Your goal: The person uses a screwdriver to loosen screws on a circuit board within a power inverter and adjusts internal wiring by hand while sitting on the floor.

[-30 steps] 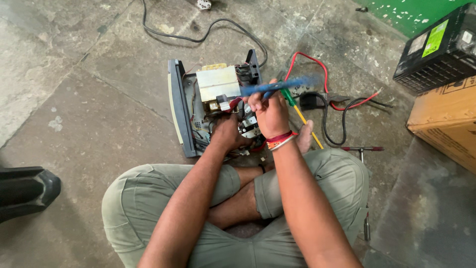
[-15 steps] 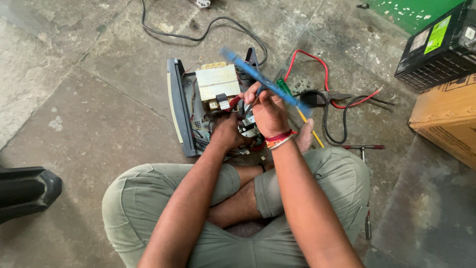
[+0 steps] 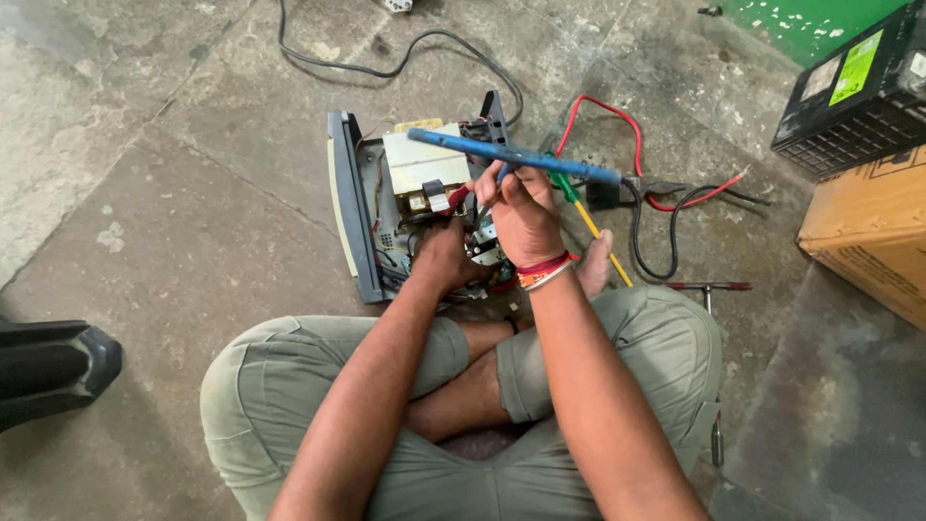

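Blue-handled tool (image 3: 511,154), held level above the opened electronics chassis (image 3: 405,203) in the right hand (image 3: 521,207) closed round its mid-handle, looks light and rigid, best gripped there; left hand (image 3: 439,260) rests inside the chassis, grip unclear.

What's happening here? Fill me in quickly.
A person sits cross-legged on a concrete floor over an opened electrical unit with its cover off. The right hand holds a long blue tool roughly level above the unit. The left hand is down among the wiring inside. A green-handled screwdriver and red and black cables lie beside it.
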